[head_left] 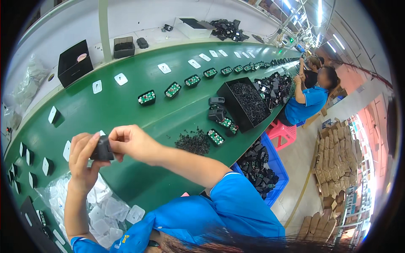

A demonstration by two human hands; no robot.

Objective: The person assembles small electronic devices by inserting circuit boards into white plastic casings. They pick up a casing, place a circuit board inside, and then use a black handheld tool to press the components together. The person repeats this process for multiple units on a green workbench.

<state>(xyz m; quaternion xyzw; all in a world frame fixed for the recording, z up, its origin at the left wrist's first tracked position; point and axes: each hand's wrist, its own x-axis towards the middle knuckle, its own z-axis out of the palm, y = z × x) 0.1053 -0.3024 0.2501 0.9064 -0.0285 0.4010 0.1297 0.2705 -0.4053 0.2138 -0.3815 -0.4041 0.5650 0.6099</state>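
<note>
A small black plastic housing (102, 149) is held up over the green bench at the lower left. My left hand (82, 157) grips it from the left, fingers along its far side. At its right edge, my right hand (131, 143) is closed with thumb and forefinger pinched against it; any small part between them is hidden. Below my left hand lies a clear bag of translucent white covers (103, 211). Right of my right forearm sit a pile of small black parts (193, 142) and an open housing with a green circuit board (215, 137).
Rows of board-filled housings (173, 90) and white covers (164, 68) line the green bench (126, 105). A black bin of small black parts (249, 101) stands to the right. Beyond it sits a co-worker in blue (310, 101). A blue crate (276, 168) is beside the bench.
</note>
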